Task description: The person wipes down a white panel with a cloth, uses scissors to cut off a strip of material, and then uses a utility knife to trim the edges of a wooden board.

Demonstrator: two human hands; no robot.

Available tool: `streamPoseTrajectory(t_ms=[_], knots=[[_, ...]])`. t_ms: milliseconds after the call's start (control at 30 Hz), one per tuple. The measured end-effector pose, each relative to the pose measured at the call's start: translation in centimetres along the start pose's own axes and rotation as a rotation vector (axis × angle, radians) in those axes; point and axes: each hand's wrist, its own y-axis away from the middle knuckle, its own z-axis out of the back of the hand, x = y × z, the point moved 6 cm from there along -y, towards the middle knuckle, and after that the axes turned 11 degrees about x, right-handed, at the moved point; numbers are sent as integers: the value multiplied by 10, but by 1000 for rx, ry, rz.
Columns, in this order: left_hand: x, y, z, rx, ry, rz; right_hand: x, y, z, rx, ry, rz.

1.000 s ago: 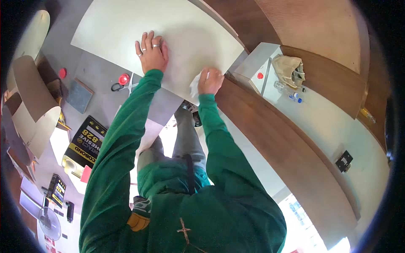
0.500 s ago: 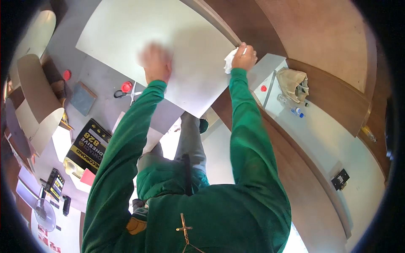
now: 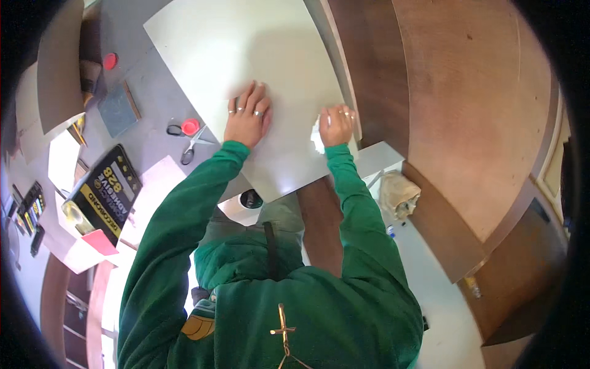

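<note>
A large white sheet [image 3: 246, 55] lies flat on the grey desk [image 3: 147, 117], its top edge cut off by the picture's rim, with the left hand [image 3: 247, 120] pressed flat on it, fingers spread, the right hand [image 3: 335, 125] at its right edge clamped on a mostly hidden white cloth [image 3: 317, 136], and scissors [image 3: 187, 138] just left of the sheet.

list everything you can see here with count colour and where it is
large flat white sheet: 1, white, on the grey worktop, under both hands
crumpled white cloth: 1, white, in the right hand at the sheet's right edge
scissors with red and black handles: 1, left of the sheet
round red lid: 1, red, upper left
black and yellow adhesive tin: 1, far left
small grey pad: 1, grey, left of the scissors
brown wooden panels: several, right side
left hand: 1, ringed, flat on the sheet
right hand: 1, ringed, fingers closed on the cloth
</note>
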Motion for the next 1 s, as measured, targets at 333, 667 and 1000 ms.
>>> streamPoseTrajectory(t_ms=[333, 667, 1000], knots=[[1, 10, 2, -62, -3, 18, 39, -138, -9, 13, -187, 436], [19, 2, 17, -156, 92, 156, 41, -114, -34, 87, -1, 324], [23, 0, 14, -193, -4, 329, 42, -59, -4, 143, -167, 382]])
